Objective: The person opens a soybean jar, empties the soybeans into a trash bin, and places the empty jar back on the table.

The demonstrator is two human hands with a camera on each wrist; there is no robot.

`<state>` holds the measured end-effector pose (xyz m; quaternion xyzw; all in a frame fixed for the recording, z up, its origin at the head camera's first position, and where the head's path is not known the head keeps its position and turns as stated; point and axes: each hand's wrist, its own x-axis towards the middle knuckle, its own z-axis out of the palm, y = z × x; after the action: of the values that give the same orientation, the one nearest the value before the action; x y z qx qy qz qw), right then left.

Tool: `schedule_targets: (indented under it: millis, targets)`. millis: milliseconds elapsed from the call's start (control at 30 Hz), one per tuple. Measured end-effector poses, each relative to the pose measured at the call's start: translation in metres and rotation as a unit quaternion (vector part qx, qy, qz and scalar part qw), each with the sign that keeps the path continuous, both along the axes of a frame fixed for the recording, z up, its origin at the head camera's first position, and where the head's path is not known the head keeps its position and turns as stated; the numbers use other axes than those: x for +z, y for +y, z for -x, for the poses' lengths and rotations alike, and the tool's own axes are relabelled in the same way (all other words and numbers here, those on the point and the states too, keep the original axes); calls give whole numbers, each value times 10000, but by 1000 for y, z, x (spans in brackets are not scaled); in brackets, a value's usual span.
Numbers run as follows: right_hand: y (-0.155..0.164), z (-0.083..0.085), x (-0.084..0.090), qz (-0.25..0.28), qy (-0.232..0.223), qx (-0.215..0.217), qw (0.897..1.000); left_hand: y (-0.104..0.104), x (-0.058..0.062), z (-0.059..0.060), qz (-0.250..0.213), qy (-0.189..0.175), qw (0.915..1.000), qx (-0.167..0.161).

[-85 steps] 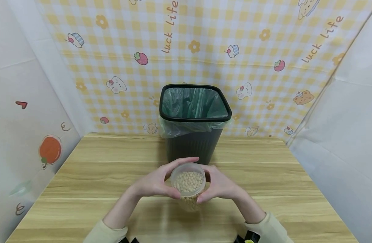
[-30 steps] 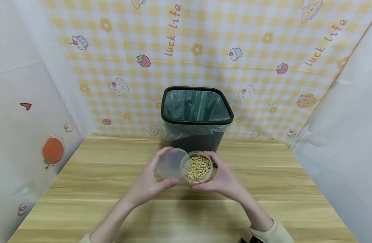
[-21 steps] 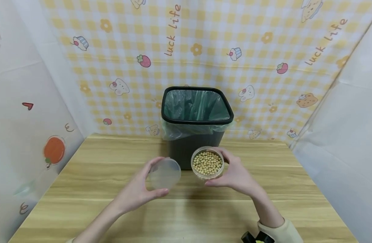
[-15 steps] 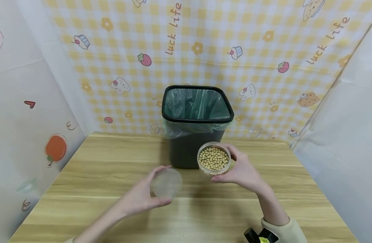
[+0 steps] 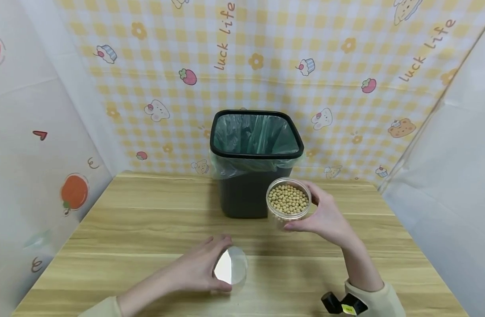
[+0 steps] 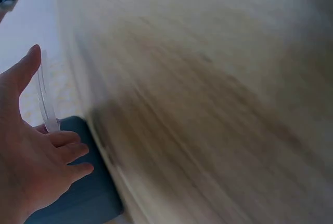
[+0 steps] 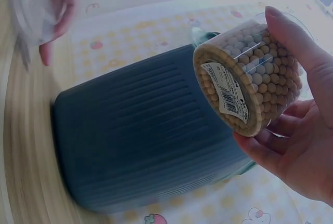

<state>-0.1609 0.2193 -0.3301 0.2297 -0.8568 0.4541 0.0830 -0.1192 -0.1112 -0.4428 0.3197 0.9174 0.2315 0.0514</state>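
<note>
Grips a round translucent lid (image 5: 237,264) by opposite edges with the left hand (image 5: 202,269): thumb to the near edge, fingers to the far edge, spread to the width of the lid. Visible edge-on in the left wrist view, between thumb and fingers. Cannot confirm contact between lid and table (image 5: 147,220).

Holds a clear jar (image 5: 279,221) by the side wall with the right hand (image 5: 327,220): thumb on the near side, fingers curled round the far side, set wide to match the diameter. Uncovered at the mouth; filled nearly to the rim with round beige beans (image 5: 288,199). Labelled on the base with a printed barcode sticker (image 7: 227,91). Raised above the table, in front of the right side of the dark bin (image 5: 242,198). Lined, at the bin, with a pale green bag (image 5: 228,168).
</note>
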Motion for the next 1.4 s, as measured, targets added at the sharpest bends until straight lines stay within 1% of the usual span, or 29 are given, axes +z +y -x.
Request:
schedule_targets:
  millis: [100,200,367,500,633,733,800,900,1000,1133,1267,1333,1400]
  targets:
    - [0,0,0,-21,30,-5,10000,3,-7,1,312,52,9992,-264]
    - [0,0,0,-30,71,4,10000,4,-12,-1,582,107,9971,-470]
    - [0,0,0,-19,128,-1,9999,5,-14,-4,839,255,9941,-638]
    - [0,-1,1,-33,120,-12,9999,6,-14,-5,945,367,9929,-628]
    - [1,-1,0,0,104,-3,9999,6,-13,-6,1070,321,9919,-597]
    - [3,-1,1,88,121,40,9999,4,-7,-6,1077,261,9923,-545]
    - [4,-1,2,186,146,103,9997,2,-1,-3,985,246,9938,-460]
    - [5,-2,4,366,160,191,9990,-3,13,5,740,229,9967,-253]
    - [8,-2,8,426,215,168,9987,-8,33,16,447,349,9984,24]
    - [11,-2,15,401,266,74,9988,-19,70,31,212,743,9957,509]
    - [12,-1,24,398,313,-20,9987,-30,111,48,-99,1178,9884,952]
    - [14,-1,29,378,374,-92,9985,-33,130,57,-317,1312,9843,1139]
    - [15,-1,34,369,453,-157,9982,-35,145,67,-553,1311,9811,1315]
